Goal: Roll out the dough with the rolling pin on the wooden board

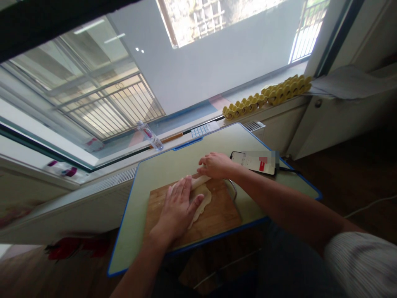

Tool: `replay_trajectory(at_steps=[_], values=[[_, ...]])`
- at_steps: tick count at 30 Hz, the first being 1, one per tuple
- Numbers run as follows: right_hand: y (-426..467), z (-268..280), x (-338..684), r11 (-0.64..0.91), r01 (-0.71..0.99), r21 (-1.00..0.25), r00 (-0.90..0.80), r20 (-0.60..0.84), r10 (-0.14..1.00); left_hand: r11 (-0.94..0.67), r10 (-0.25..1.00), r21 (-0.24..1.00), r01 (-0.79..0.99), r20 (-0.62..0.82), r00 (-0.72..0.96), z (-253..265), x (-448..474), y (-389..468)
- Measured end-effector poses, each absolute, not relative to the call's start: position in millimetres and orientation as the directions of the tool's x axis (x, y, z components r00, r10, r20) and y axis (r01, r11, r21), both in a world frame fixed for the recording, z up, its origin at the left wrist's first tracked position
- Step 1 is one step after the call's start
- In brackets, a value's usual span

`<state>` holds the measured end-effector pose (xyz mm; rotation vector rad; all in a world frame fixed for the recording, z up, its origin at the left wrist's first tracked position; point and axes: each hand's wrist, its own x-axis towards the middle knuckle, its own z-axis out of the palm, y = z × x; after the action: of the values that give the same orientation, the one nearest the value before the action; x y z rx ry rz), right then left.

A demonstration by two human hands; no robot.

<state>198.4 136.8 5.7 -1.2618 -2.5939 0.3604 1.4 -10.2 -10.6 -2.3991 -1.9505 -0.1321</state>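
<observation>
On a wooden cutting board (217, 215) lies a thin, uneven sheet of pale dough (204, 200). A light rolling pin (200, 181) lies across the dough's far edge. My left hand (176, 205) rests flat over the pin's left part, fingers stretched forward and thumb out over the dough. At the pin's right end is my right hand (218, 165), palm down, with its fingers loosely bent and apart, not wrapped round the pin. Both hands hide parts of the pin, and the left one covers some of the dough.
The board sits on a small blue-edged table (248, 140). Right of my right hand lies a phone (252, 162) with a cable. Along the window sill are a plastic bottle (151, 135) and yellow egg trays (268, 97). A metal handle (233, 190) sticks out beside the board.
</observation>
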Motion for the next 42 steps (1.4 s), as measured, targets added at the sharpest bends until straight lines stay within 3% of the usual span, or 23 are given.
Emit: replay_trajectory(at_steps=[5, 11, 15, 19, 25, 32, 37, 42], values=[[138.0, 6.1, 198.1, 0.602, 0.742, -0.295, -0.601, 0.105, 0.792, -0.082, 0.996, 0.005, 0.997, -0.033, 0.082, 3.2, -9.1, 45.2], [137.5, 6.6, 198.6, 0.599, 0.749, -0.284, -0.591, 0.125, 0.797, -0.105, 0.994, -0.103, 0.989, -0.053, 0.100, 8.1, -11.7, 76.5], [136.2, 6.5, 197.6, 0.601, 0.740, -0.300, -0.598, 0.116, 0.793, -0.080, 0.996, -0.052, 0.995, 0.028, 0.082, 3.5, -4.9, 51.8], [136.6, 5.8, 197.9, 0.594, 0.737, -0.322, -0.598, 0.100, 0.796, -0.158, 0.983, 0.020, 0.987, 0.101, 0.155, -5.0, 8.1, 2.7], [137.7, 6.1, 199.4, 0.591, 0.734, -0.336, -0.600, 0.087, 0.795, -0.220, 0.948, 0.000, 0.976, 0.237, 0.213, -16.5, 27.4, -52.1], [136.6, 7.7, 197.7, 0.590, 0.755, -0.287, -0.589, 0.100, 0.802, -0.053, 0.995, 0.016, 0.998, 0.090, 0.051, -5.2, 5.4, 10.3], [135.5, 10.3, 198.8, 0.597, 0.758, -0.262, -0.592, 0.105, 0.799, -0.025, 0.999, 0.007, 1.000, -0.019, 0.026, 7.3, -11.4, 58.2], [136.9, 8.9, 198.3, 0.592, 0.754, -0.285, -0.590, 0.103, 0.801, -0.055, 0.998, -0.004, 0.998, 0.027, 0.055, 3.4, -7.6, 47.3]])
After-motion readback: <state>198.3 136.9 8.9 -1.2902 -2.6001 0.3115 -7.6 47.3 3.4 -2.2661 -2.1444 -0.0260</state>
